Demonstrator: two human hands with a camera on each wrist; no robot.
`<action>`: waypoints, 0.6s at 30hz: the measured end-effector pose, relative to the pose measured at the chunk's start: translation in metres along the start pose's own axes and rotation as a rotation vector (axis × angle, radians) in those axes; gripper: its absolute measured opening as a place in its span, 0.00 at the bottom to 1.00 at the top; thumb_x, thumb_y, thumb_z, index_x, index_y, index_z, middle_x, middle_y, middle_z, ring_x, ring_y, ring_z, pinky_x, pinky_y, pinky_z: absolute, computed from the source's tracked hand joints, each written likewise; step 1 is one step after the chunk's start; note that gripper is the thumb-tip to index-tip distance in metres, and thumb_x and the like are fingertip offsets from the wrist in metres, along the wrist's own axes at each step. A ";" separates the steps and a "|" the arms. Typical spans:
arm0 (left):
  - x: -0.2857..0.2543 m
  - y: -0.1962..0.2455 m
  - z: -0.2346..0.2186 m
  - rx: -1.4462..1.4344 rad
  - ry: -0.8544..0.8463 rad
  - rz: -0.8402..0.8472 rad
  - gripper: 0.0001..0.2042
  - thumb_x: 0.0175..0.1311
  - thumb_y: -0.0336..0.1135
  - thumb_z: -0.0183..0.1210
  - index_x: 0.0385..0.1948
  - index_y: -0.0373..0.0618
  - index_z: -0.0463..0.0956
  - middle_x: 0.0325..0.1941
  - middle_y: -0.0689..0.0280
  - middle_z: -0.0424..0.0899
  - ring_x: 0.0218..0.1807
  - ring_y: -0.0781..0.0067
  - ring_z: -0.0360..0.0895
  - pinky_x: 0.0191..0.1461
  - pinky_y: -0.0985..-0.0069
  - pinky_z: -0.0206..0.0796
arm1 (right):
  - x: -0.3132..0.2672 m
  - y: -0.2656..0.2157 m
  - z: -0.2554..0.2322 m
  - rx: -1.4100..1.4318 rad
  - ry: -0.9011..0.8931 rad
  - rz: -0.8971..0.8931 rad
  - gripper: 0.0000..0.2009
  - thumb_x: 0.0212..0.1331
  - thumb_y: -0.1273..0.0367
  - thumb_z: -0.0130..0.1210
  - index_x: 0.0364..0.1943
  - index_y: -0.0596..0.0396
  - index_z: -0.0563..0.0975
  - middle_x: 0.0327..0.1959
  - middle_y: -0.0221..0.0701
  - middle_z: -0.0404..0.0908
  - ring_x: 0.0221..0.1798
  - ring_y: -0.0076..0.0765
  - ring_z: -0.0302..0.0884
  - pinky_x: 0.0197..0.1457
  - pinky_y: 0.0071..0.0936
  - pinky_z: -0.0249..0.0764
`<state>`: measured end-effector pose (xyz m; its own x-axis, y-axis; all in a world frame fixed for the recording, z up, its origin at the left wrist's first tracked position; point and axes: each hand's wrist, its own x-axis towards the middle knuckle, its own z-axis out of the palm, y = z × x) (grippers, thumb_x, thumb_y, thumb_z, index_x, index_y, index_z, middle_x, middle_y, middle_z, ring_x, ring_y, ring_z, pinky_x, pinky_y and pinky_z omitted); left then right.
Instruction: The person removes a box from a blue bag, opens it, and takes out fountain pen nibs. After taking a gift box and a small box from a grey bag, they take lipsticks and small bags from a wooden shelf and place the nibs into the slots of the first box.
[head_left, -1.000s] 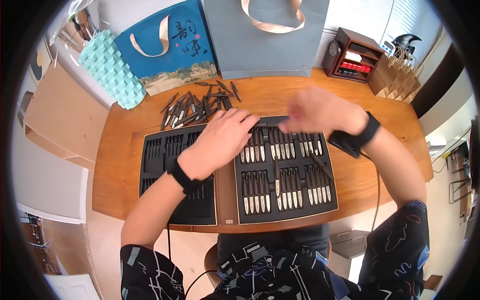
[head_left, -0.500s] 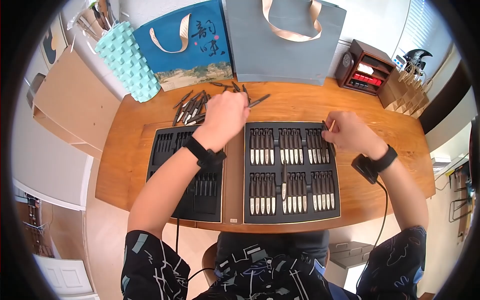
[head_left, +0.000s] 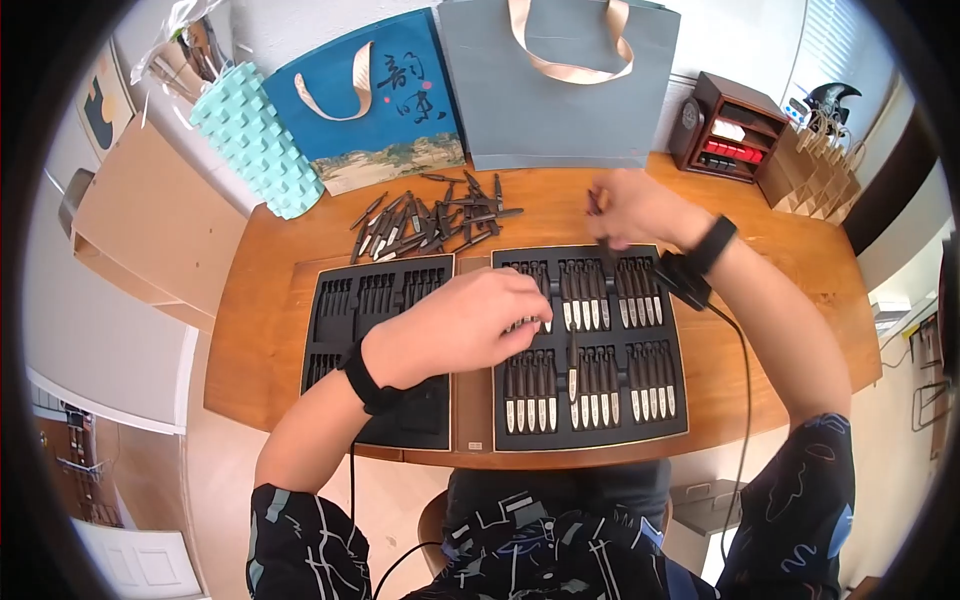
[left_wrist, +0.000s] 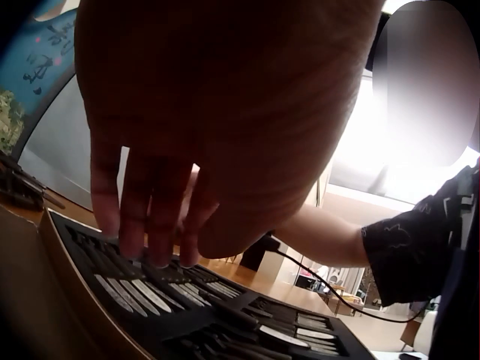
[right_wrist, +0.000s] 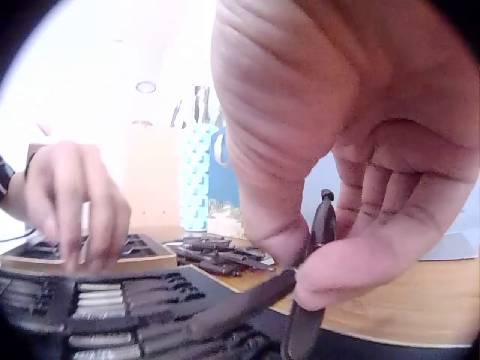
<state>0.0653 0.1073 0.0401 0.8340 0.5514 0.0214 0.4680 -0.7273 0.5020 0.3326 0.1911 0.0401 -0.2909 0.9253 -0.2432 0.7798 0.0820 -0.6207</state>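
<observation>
Orange-brown wooden desk [head_left: 250,330] before a white wall. Placed toward 10 o'clock: mint-green studded vase [head_left: 250,140]; toward 11, deep-blue paper bag [head_left: 350,140] with brushed black characters and sandy landscape print; at 12, large plain grey paper bag [head_left: 560,120] with peach ribbon handle; between 1 and 2, small dark-wood shelf cabinet [head_left: 742,90]; at 2, tan kraft-paper bags [head_left: 815,180]. Centred on desk: black two-panel case with brown spine [head_left: 473,380], comprising slotted left tray [head_left: 420,425] at 9 o'clock and right tray [head_left: 590,438] at 3, the latter with rows of slender dark-brown sticks with pale pointed ends. Laid lengthwise near its middle, out of row: single pale-ended stick [head_left: 573,370]. Beyond case, toward 11 o'clock: tangled pile of loose sticks [head_left: 430,220]. Above right tray, toward its 10 o'clock: left hand [head_left: 460,325], with fingers loosely downward and apart; cannot tell whether in contact with sticks below. Above the same tray's rear edge, toward 1 o'clock: right hand [head_left: 650,215], with thumb and finger together on slim knob-ended dark stick [right_wrist: 322,225], tilted nearly upright. Crossing beside it: second dark stick [right_wrist: 247,304]; cannot tell whether also gripped.
</observation>
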 end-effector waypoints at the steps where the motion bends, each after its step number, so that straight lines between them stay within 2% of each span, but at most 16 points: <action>1: 0.001 -0.005 0.006 0.069 0.009 0.073 0.10 0.66 0.26 0.60 0.47 0.40 0.83 0.45 0.58 0.85 0.46 0.52 0.83 0.54 0.58 0.76 | 0.014 0.000 0.004 0.012 0.019 -0.014 0.13 0.58 0.67 0.69 0.43 0.61 0.83 0.31 0.40 0.88 0.25 0.27 0.87 0.36 0.34 0.83; 2: 0.002 -0.009 0.011 0.140 0.017 0.146 0.11 0.64 0.25 0.60 0.47 0.41 0.83 0.46 0.58 0.85 0.49 0.54 0.83 0.57 0.58 0.75 | 0.020 -0.004 0.010 0.018 0.026 -0.010 0.13 0.58 0.67 0.69 0.43 0.61 0.83 0.31 0.40 0.88 0.25 0.27 0.87 0.36 0.34 0.83; 3: 0.003 -0.011 0.013 0.169 -0.008 0.145 0.12 0.62 0.24 0.60 0.47 0.42 0.83 0.50 0.60 0.85 0.55 0.56 0.81 0.63 0.60 0.73 | 0.026 -0.007 0.015 0.121 0.084 -0.014 0.14 0.60 0.66 0.68 0.45 0.60 0.83 0.32 0.41 0.89 0.27 0.31 0.88 0.38 0.35 0.84; 4: 0.003 -0.014 0.016 0.171 -0.013 0.151 0.12 0.62 0.24 0.60 0.47 0.42 0.83 0.50 0.60 0.85 0.55 0.56 0.81 0.63 0.60 0.73 | 0.030 -0.007 0.020 0.221 0.142 -0.019 0.14 0.61 0.65 0.67 0.47 0.58 0.83 0.33 0.42 0.90 0.29 0.35 0.89 0.39 0.36 0.84; 5: 0.004 -0.017 0.018 0.205 -0.003 0.175 0.13 0.61 0.23 0.60 0.48 0.42 0.83 0.52 0.60 0.84 0.57 0.55 0.80 0.64 0.60 0.72 | 0.033 -0.001 0.025 0.224 0.147 -0.016 0.14 0.61 0.65 0.67 0.47 0.58 0.83 0.33 0.42 0.90 0.29 0.35 0.89 0.39 0.36 0.84; 7: 0.004 -0.021 0.018 0.234 0.007 0.203 0.14 0.61 0.23 0.61 0.49 0.43 0.83 0.54 0.60 0.84 0.58 0.55 0.80 0.66 0.60 0.71 | 0.032 0.009 0.037 -0.177 0.270 -0.331 0.16 0.60 0.64 0.63 0.49 0.59 0.83 0.37 0.47 0.91 0.42 0.52 0.91 0.53 0.45 0.85; 8: 0.004 -0.022 0.017 0.278 0.008 0.207 0.15 0.60 0.23 0.61 0.49 0.43 0.82 0.54 0.60 0.84 0.59 0.54 0.79 0.67 0.60 0.71 | 0.022 0.009 0.038 -0.178 0.270 -0.326 0.16 0.60 0.64 0.63 0.49 0.59 0.83 0.37 0.47 0.91 0.42 0.52 0.91 0.53 0.45 0.85; 10: 0.005 -0.022 0.017 0.316 0.011 0.214 0.15 0.60 0.23 0.61 0.50 0.43 0.82 0.54 0.60 0.83 0.59 0.54 0.79 0.67 0.60 0.70 | -0.005 0.011 0.040 -0.258 0.267 -0.423 0.16 0.59 0.65 0.63 0.50 0.57 0.83 0.39 0.50 0.89 0.46 0.59 0.88 0.54 0.50 0.83; 12: 0.006 -0.022 0.016 0.303 0.056 0.160 0.16 0.59 0.24 0.62 0.50 0.43 0.81 0.53 0.60 0.83 0.60 0.54 0.79 0.68 0.60 0.70 | -0.023 0.014 0.037 -0.291 0.259 -0.430 0.15 0.58 0.66 0.64 0.48 0.57 0.84 0.36 0.47 0.89 0.43 0.57 0.89 0.51 0.49 0.83; 14: 0.008 -0.027 0.013 0.314 0.062 0.167 0.14 0.62 0.26 0.62 0.50 0.43 0.80 0.54 0.60 0.81 0.60 0.53 0.78 0.68 0.59 0.70 | -0.046 0.013 0.030 -0.231 -0.022 -0.424 0.15 0.58 0.65 0.64 0.47 0.57 0.84 0.34 0.45 0.89 0.40 0.55 0.88 0.48 0.47 0.83; 16: 0.009 -0.033 0.012 0.261 0.094 0.114 0.13 0.65 0.28 0.63 0.50 0.42 0.80 0.58 0.59 0.80 0.62 0.52 0.78 0.68 0.58 0.70 | -0.061 0.016 0.040 -0.192 -0.060 -0.401 0.17 0.59 0.62 0.67 0.48 0.57 0.84 0.32 0.42 0.88 0.38 0.52 0.88 0.45 0.45 0.82; 17: 0.008 -0.033 0.009 0.263 0.056 0.088 0.16 0.68 0.30 0.63 0.57 0.43 0.80 0.66 0.57 0.79 0.66 0.50 0.76 0.71 0.58 0.69 | -0.070 0.013 0.044 -0.157 -0.052 -0.427 0.17 0.59 0.60 0.68 0.47 0.57 0.84 0.30 0.41 0.88 0.37 0.52 0.88 0.45 0.45 0.82; 18: 0.008 -0.031 0.007 0.258 0.057 0.089 0.16 0.68 0.30 0.63 0.57 0.43 0.80 0.66 0.57 0.79 0.66 0.50 0.76 0.71 0.58 0.69 | -0.078 0.009 0.048 -0.122 -0.043 -0.455 0.19 0.59 0.58 0.70 0.47 0.56 0.84 0.29 0.40 0.88 0.37 0.51 0.89 0.45 0.45 0.82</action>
<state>0.0597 0.1317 0.0188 0.8608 0.4975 0.1078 0.4586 -0.8498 0.2597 0.3359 0.1018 0.0172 -0.6386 0.7695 0.0011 0.6265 0.5209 -0.5798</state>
